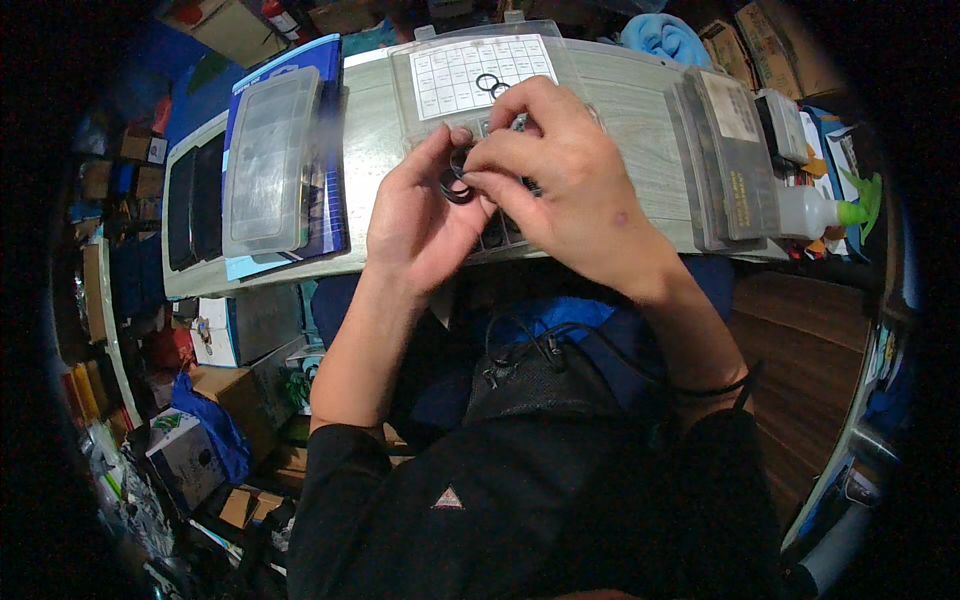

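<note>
My left hand (420,215) is turned palm up above the table, its fingers curled round a few black rubber rings (456,190). From the right, my right hand (575,170) reaches over, thumb and forefinger pinched at the same rings. Beneath both hands lies a clear compartment case (512,236), mostly hidden by them, with dark pieces inside. Its lid (402,78) is folded back and has a white printed grid sheet (440,78) on it. Two black rings (487,82) lie on that sheet, one partly covered by my right hand.
A closed clear plastic case (270,165) rests on a blue folder (335,110) to the left, beside black flat items (195,205). At the right stand stacked cases (725,165) and a spray bottle (805,212) with a green head. A blue cloth (663,38) sits behind.
</note>
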{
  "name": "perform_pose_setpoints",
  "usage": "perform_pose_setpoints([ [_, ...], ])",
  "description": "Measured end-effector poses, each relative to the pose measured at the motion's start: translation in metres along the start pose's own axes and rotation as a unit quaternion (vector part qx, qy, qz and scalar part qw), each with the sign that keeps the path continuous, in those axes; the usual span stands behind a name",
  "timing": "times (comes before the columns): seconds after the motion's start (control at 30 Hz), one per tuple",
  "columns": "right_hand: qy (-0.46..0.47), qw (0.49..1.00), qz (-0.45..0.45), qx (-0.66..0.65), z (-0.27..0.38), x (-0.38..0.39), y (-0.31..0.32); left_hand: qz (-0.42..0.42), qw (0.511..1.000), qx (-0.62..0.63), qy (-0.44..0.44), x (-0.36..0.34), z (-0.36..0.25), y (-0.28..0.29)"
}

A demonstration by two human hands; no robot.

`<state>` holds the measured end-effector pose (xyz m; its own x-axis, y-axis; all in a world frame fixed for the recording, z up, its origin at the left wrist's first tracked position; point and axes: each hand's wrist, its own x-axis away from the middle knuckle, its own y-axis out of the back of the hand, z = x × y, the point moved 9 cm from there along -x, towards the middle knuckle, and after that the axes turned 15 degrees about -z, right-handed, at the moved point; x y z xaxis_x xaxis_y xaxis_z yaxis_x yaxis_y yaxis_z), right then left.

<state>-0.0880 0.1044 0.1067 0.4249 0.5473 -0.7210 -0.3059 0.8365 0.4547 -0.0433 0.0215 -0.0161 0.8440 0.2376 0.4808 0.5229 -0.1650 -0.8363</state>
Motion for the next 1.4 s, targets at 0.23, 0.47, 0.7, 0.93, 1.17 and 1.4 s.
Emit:
perform_pose_setpoints([
  [0.23,0.073,0.996,0.037,0.027,0.010,-0.003,-0.013,0.052,0.998,0.024,0.020,0.001,-0.003,-0.003],
  [0.47,-0.005,0.984,0.128,0.126,-0.019,-0.003,0.020,0.046,0.985,0.167,-0.007,-0.003,-0.038,0.005],
  [0.7,-0.035,0.947,0.268,0.172,-0.025,0.043,-0.026,0.038,0.980,0.194,-0.039,-0.006,-0.058,0.014],
  [0.93,-0.019,0.939,0.281,0.199,-0.027,0.043,-0.036,0.038,0.980,0.191,-0.043,-0.008,-0.057,0.016],
  [1.17,-0.027,0.937,0.279,0.208,-0.030,0.045,-0.045,0.043,0.983,0.169,-0.065,-0.007,-0.059,0.016],
  [1.4,-0.004,0.939,0.253,0.233,-0.029,0.044,-0.047,0.046,0.982,0.174,-0.061,-0.006,-0.058,0.015],
])
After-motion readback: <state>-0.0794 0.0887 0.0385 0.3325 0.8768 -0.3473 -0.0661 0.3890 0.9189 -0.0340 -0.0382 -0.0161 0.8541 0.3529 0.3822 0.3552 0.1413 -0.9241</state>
